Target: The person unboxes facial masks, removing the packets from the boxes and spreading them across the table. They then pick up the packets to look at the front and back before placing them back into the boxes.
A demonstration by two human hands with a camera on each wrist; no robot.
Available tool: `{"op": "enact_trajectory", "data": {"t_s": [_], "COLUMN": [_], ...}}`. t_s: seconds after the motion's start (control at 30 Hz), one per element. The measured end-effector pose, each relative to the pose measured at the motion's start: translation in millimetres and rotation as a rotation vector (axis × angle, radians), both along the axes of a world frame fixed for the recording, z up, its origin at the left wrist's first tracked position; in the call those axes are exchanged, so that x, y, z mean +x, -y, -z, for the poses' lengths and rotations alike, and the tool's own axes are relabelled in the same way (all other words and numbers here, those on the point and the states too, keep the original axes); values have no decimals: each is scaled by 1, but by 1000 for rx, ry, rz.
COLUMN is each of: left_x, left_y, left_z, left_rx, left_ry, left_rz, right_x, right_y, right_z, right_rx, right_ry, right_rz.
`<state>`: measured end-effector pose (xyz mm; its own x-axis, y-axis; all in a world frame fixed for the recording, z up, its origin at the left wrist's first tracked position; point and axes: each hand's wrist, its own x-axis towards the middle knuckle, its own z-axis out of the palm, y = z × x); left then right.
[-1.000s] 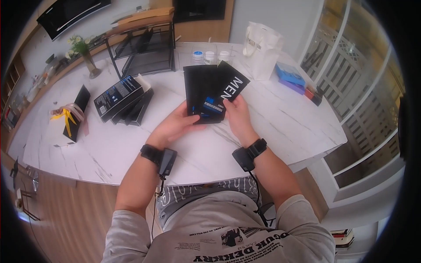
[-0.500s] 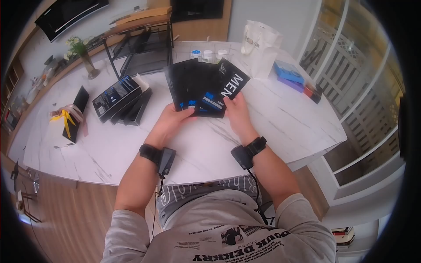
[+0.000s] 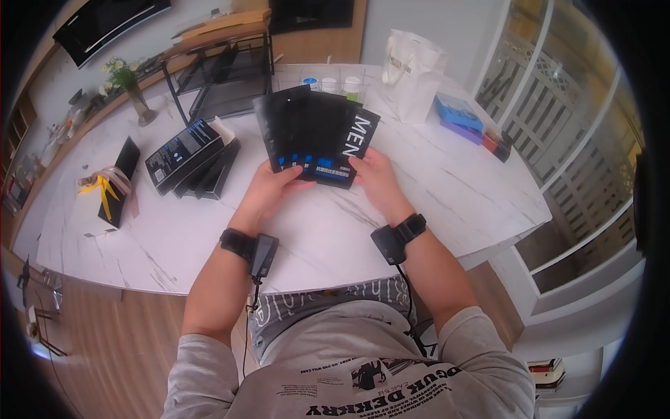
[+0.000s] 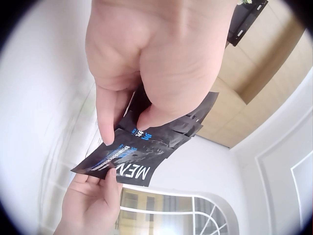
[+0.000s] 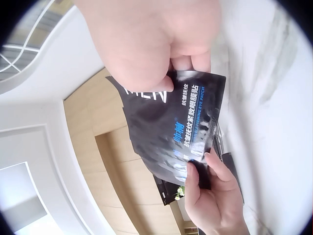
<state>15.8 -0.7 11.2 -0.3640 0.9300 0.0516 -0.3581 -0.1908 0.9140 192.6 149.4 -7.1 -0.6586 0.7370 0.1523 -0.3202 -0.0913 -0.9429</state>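
Note:
Several black eye patch sachets point(image 3: 307, 129) are held up above the table in a fan, their blue and white print facing the person. The left hand point(image 3: 274, 187) pinches the lower left of the fan, thumb over the front and fingers behind. At the lower right, the right hand point(image 3: 378, 180) grips the front sachet, which reads MEN. In the right wrist view this front sachet point(image 5: 161, 125) shows the words "firming eye patch", and the left thumb point(image 5: 192, 183) lies on the overlapping edges. The left wrist view shows the sachets point(image 4: 137, 154) layered between both hands.
Black printed boxes point(image 3: 185, 157) lie stacked on the left of the marble-patterned table point(image 3: 328, 237), near a ribboned box point(image 3: 105, 188). Behind stand a black shelf rack point(image 3: 223, 80), small bottles point(image 3: 328, 85) and a white paper bag point(image 3: 415, 77). Blue and purple boxes point(image 3: 457, 119) lie at right.
The left hand has shifted left and up, spreading the sachets from an overlapping bunch into a wider, even fan. The right hand has brought the MEN sachet inward and more upright.

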Motion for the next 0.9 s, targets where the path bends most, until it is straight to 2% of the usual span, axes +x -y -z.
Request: {"op": "enact_trajectory", "data": {"t_s": [0.13,0.33,0.43,0.63,0.73,0.9], "left_x": [2,0,2,3,-2,-5], "left_y": [1,-1,-2,-1,-2,-1], "left_z": [0,4,2,1,5,3], "left_rx": [43,72,68,61,56,56], "left_ry": [118,159,159,134,105,85], "left_rz": [54,40,9,1,-80,-76], "right_x": [-2,-1,-2,-3,1,2], "right_y": [1,0,-2,-2,-12,-9], "right_z": [3,5,9,14,16,12], "right_rx": [-13,6,-12,-4,-7,-50], "right_ry": [-69,-50,-88,-106,-85,-161], "right_rz": [-33,-13,-92,-68,-76,-113]}}
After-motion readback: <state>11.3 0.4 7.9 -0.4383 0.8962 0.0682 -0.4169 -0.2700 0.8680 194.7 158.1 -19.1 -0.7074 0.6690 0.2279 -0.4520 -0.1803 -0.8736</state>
